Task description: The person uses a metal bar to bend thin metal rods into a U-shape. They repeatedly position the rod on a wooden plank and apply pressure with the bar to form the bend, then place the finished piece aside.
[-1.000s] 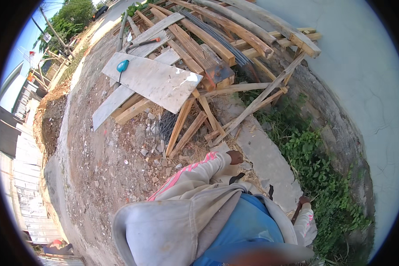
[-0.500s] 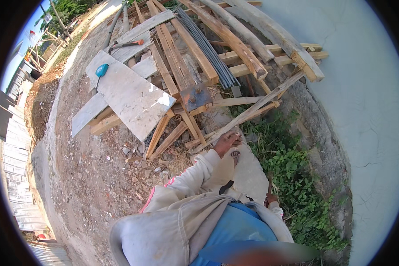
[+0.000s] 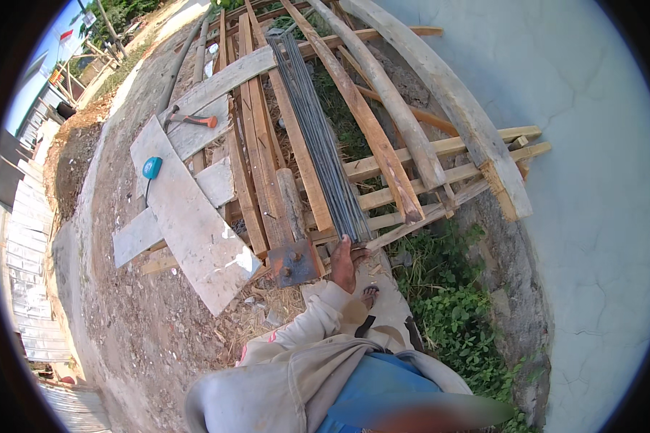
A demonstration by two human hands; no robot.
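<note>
My left hand [image 3: 345,265] is at the near end of a bundle of thin grey steel rods [image 3: 318,137]. Its thumb points up and its fingers reach to the right, apart from the thumb, touching or almost touching the rod ends. Nothing shows in its grasp. Just left of it, a rusty metal plate [image 3: 285,254] with bolts in it sits at the end of wooden beams [image 3: 258,151]. My right hand is out of view.
A white board [image 3: 188,216] on the left bears a teal tape measure [image 3: 152,167]; a hammer [image 3: 195,120] lies beyond. Wooden poles [image 3: 383,79] extend along the right. Green plants [image 3: 462,317] border a pale wall [image 3: 592,216]. My sandalled foot [image 3: 370,294] stands on a concrete strip.
My left hand has come to the rod ends from the wooden crosspiece nearer me. My right hand, earlier low at the right with a thin dark thing, has gone out of view. The view has shifted.
</note>
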